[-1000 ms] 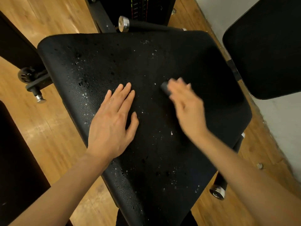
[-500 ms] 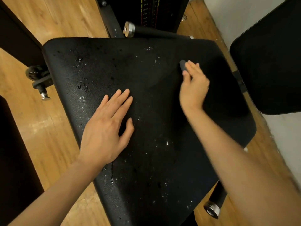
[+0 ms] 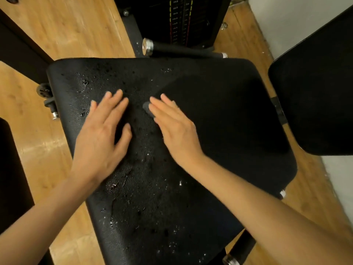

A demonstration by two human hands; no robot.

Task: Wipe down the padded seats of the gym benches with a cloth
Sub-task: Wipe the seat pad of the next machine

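Note:
A black padded bench seat (image 3: 229, 119) fills the middle of the view. Water droplets speckle its left and near parts, while its right part looks matte and dry. My left hand (image 3: 103, 136) lies flat on the seat's left side, fingers spread, holding nothing. My right hand (image 3: 175, 127) presses flat on a small dark grey cloth (image 3: 148, 109) near the seat's centre. Only an edge of the cloth shows beyond my fingertips; the rest is hidden under the hand.
A second black pad (image 3: 315, 88) stands close on the right. Behind the seat is a weight stack (image 3: 181, 20) and a black handle with a metal end cap (image 3: 148, 47). An adjustment knob (image 3: 50, 104) sticks out on the left. The floor (image 3: 76, 29) is wood.
My right hand slid with the cloth from the seat's far right back toward the centre, beside my left hand. The left hand stayed flat on the seat.

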